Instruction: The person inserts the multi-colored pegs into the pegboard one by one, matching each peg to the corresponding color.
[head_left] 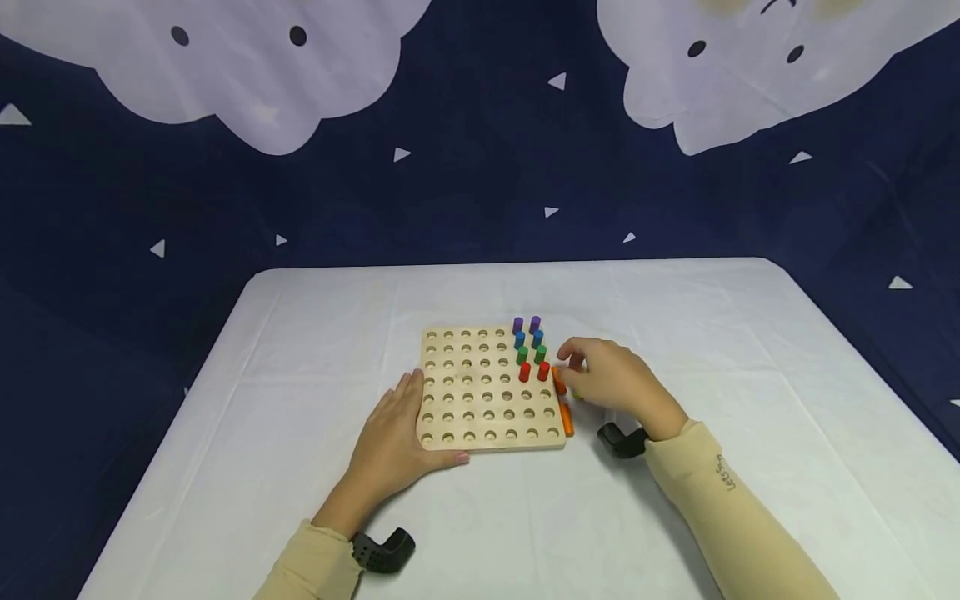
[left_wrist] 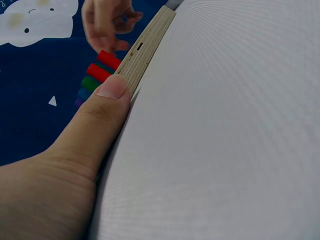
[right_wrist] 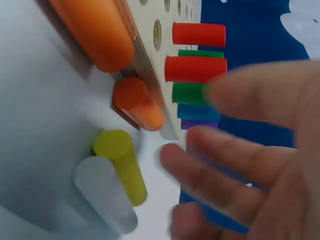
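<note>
A pale wooden pegboard (head_left: 438, 389) lies flat on the table. My left hand (head_left: 390, 437) rests against its left side, straight fingers along that edge and thumb along the front edge. Pairs of purple (head_left: 535, 325), blue (head_left: 537, 339), green (head_left: 541, 355) and red pegs (head_left: 543, 372) stand upright in its two right-hand columns, from the back forward. Just off the right side hovers my right hand (head_left: 615, 375), fingers apart and loosely bent, nothing between them. Two orange pegs (head_left: 567, 419) lie along that side. Close by, the right wrist view shows a yellow peg (right_wrist: 131, 172) and a white peg (right_wrist: 105, 195).
A white cloth covers the table (head_left: 675, 300). Behind it hangs a dark blue curtain (head_left: 480, 192) with clouds and small triangles. Black straps with camera mounts (head_left: 386, 552) sit at both wrists. Rows of bare holes fill the board's left and front.
</note>
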